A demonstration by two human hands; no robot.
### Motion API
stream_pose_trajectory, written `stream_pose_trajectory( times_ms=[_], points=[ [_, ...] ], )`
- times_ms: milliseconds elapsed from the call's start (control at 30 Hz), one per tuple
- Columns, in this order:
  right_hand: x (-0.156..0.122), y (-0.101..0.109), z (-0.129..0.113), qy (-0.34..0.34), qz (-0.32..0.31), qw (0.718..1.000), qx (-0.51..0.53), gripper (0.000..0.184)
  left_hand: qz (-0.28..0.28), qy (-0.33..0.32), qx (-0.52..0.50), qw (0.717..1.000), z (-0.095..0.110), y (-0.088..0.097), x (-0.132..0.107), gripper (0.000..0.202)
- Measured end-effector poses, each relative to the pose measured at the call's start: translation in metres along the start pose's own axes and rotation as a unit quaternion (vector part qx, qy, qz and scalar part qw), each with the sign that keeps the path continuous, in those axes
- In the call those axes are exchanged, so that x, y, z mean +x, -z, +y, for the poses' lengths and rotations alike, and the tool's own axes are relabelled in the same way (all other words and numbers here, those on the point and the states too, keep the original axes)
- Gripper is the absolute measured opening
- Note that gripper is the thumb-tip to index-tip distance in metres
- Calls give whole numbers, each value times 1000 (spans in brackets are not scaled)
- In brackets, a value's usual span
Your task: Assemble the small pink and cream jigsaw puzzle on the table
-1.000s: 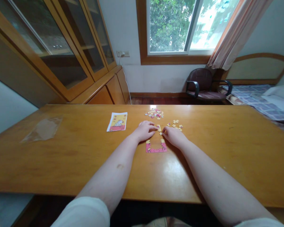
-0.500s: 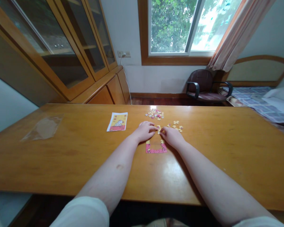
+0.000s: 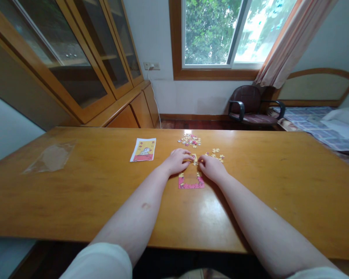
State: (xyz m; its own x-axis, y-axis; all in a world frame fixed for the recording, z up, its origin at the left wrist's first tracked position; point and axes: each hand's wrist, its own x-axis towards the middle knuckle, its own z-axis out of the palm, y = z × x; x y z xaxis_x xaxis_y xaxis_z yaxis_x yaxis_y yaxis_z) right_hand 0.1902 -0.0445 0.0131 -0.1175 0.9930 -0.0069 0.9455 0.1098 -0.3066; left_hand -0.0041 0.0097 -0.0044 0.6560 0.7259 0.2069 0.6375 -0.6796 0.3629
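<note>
Small yellow jigsaw pieces (image 3: 195,160) lie in a short strip between my two hands. My left hand (image 3: 178,161) rests on the table to their left, fingers stretched and slightly apart, the tips touching the strip's edge. On the other side, my right hand (image 3: 213,166) is curled with thumb and fingers together, just right of the strip; whatever is in its fingertips is hidden. Below the hands lies a joined, U-shaped puzzle border (image 3: 191,186), pink along the bottom with yellow at the upper ends. My left hand hides part of its left side.
A heap of loose pieces (image 3: 189,140) lies beyond my hands, with several yellow pieces (image 3: 214,155) scattered to the right. The picture card (image 3: 143,150) and a clear plastic bag (image 3: 50,157) are on the left. A chair (image 3: 248,104) stands behind the table (image 3: 104,201).
My right fingertips have drawn slightly right, away from the yellow strip. The left hand stays nearly where it was.
</note>
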Motion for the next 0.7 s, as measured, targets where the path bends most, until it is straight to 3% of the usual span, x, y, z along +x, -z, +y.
stream_pose_trajectory(
  times_ms=[333, 700],
  points=[
    [-1, 0, 1, 33, -14, 999, -6, 26, -42, 11, 11, 999, 2, 2, -1, 33],
    [-1, 1, 0, 27, -25, 999, 6, 27, -41, 13, 8, 999, 0, 1, -1, 33]
  ],
)
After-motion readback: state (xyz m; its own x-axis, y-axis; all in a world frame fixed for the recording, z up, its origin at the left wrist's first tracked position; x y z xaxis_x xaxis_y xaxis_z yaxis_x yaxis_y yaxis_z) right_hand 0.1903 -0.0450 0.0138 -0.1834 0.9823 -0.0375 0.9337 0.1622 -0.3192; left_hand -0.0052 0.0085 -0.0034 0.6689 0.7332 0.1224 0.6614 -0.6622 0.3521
